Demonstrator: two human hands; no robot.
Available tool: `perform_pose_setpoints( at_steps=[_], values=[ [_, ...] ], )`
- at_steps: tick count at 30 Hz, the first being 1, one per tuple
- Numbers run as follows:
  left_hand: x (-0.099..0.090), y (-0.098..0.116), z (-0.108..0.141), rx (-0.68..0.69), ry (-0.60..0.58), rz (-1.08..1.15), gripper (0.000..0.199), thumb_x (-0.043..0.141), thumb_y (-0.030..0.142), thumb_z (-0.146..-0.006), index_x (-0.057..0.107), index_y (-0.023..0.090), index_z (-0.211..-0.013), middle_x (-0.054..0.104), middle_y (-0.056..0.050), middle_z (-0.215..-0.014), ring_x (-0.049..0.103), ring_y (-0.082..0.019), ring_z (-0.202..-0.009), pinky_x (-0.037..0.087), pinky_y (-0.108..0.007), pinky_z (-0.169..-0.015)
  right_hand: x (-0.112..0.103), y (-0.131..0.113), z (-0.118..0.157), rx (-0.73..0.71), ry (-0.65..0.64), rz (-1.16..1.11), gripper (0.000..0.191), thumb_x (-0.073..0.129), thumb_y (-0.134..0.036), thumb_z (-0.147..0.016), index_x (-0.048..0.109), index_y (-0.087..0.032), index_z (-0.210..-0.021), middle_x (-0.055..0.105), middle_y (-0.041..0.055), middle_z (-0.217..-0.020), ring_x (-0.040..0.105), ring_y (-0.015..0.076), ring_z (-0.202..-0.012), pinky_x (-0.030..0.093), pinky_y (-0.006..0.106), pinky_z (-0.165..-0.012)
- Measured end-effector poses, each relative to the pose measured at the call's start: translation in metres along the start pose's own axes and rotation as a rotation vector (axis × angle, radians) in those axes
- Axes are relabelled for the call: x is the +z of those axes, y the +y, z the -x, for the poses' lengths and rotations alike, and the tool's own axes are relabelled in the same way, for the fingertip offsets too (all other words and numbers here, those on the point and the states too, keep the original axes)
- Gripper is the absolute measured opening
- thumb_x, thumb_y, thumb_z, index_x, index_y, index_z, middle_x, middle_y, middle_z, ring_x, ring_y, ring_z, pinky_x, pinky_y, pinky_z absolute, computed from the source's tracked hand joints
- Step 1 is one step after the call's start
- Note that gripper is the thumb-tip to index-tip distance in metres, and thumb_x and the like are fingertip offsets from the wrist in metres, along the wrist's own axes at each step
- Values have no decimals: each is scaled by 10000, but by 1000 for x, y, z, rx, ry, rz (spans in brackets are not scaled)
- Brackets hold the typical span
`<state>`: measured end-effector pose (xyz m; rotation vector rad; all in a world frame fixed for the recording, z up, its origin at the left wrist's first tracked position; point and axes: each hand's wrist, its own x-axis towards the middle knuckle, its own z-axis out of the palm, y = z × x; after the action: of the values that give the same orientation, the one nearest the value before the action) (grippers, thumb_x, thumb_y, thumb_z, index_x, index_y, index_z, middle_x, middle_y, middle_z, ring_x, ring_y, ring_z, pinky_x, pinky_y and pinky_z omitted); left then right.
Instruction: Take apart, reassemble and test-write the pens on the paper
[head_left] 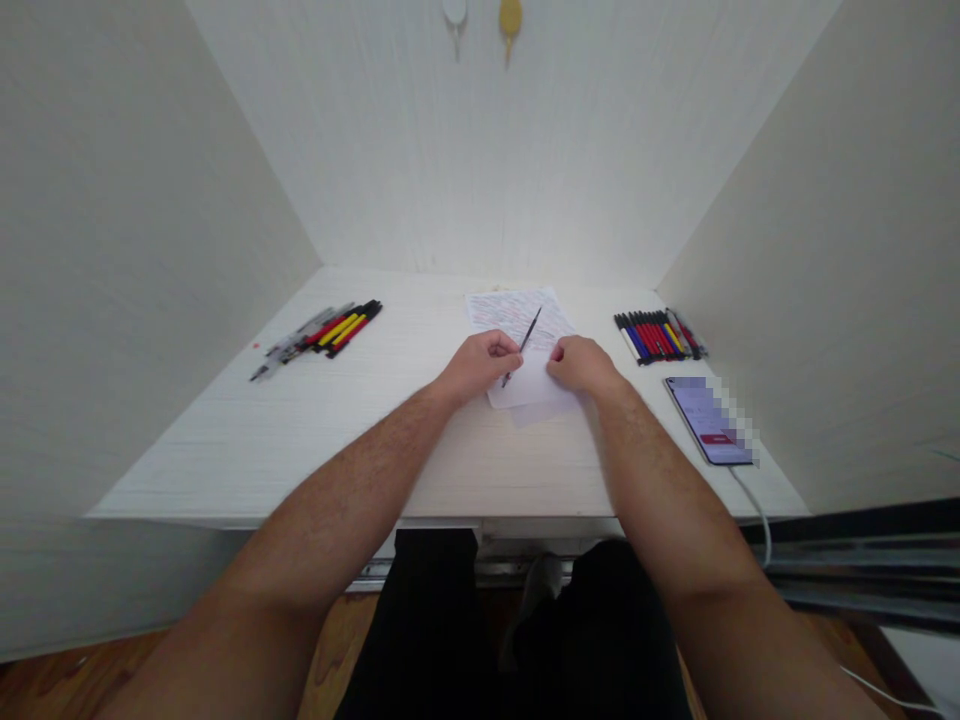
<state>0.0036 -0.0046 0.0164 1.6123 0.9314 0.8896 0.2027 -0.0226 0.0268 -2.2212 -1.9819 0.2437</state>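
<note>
My left hand is closed around a slim dark pen, pinched between thumb and fingers. The pen slants, its thin upper end pointing away from me and to the right. Just to the right, my right hand is closed with thumb and fingertips pressed together; whatever may be between them is too small to make out. Both hands are over a sheet of paper, whose far part is covered with scribbled lines in blue and reddish ink. The near part of the sheet is blank.
On the left of the white table lies a loose pile of pens. A neat row of pens lies on the right. Nearer me is a phone with a white cable. Walls enclose three sides.
</note>
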Motion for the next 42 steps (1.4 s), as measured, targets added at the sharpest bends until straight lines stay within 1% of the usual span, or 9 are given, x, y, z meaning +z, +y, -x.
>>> perform_pose_setpoints(
  at_steps=[6, 10, 13, 16, 18, 21, 25, 39, 42],
  values=[
    [2, 1, 0, -11, 0, -55, 175, 707, 245, -667, 609, 162, -785, 600, 26, -644, 537, -100, -549, 417, -230, -529, 0, -16, 7, -75, -9, 135, 251, 546, -186, -818, 669, -160, -1036, 719, 160, -1041, 677, 265, -945, 485, 318, -768],
    [2, -1, 1, -15, -2, -71, 174, 701, 246, -673, 607, 162, -792, 608, 19, -657, 547, -105, -558, 420, -227, -521, 4, -14, 4, -78, 20, 37, 264, 526, -128, -816, 669, -125, -1037, 715, 181, -1034, 673, 265, -942, 478, 333, -800],
    [0, -6, 0, -1, -14, -74, 188, 706, 266, -684, 609, 163, -807, 605, 21, -654, 543, -101, -547, 415, -220, -509, 2, -5, -2, -67, 173, -327, 185, 537, -136, -791, 690, -147, -894, 723, 109, -923, 655, 209, -879, 473, 309, -799],
    [-1, -9, -1, 22, -9, -105, 195, 716, 277, -681, 618, 160, -803, 607, 17, -662, 543, -98, -559, 408, -210, -506, -3, 1, -8, -1, 327, -895, 160, 552, -183, -755, 670, -175, -863, 657, 11, -705, 589, 142, -651, 450, 263, -624],
    [-2, -10, -1, 39, -7, -129, 193, 719, 279, -683, 627, 159, -804, 612, 14, -672, 547, -99, -577, 411, -207, -519, -7, 2, -9, 16, 355, -1203, 171, 593, -218, -716, 655, -185, -872, 601, -30, -623, 527, 116, -558, 398, 239, -535],
    [-1, -8, -1, 60, -7, -153, 180, 716, 278, -690, 636, 159, -800, 618, 13, -679, 548, -100, -597, 416, -208, -541, -12, -1, -8, -22, 341, -1413, 189, 663, -259, -670, 650, -190, -846, 586, -41, -595, 491, 95, -521, 351, 222, -498],
    [-1, -5, 1, 63, -1, -164, 174, 712, 279, -697, 642, 157, -800, 622, 10, -681, 551, -104, -610, 419, -214, -556, -13, -2, -5, -58, 318, -1432, 192, 694, -269, -657, 665, -187, -828, 595, -34, -589, 467, 84, -496, 316, 221, -473],
    [0, -4, 1, 64, -5, -175, 161, 702, 259, -698, 651, 153, -808, 625, 7, -697, 546, -105, -618, 413, -217, -561, -9, 1, -6, -67, 312, -1439, 179, 696, -251, -654, 680, -189, -821, 597, -31, -584, 485, 91, -504, 362, 231, -481],
    [1, -3, 1, 67, -10, -174, 158, 700, 258, -698, 650, 153, -805, 630, 5, -699, 552, -108, -622, 411, -217, -557, -9, 1, -6, -83, 278, -1435, 172, 698, -242, -652, 681, -189, -815, 592, -28, -587, 493, 96, -517, 371, 234, -489]
  ],
)
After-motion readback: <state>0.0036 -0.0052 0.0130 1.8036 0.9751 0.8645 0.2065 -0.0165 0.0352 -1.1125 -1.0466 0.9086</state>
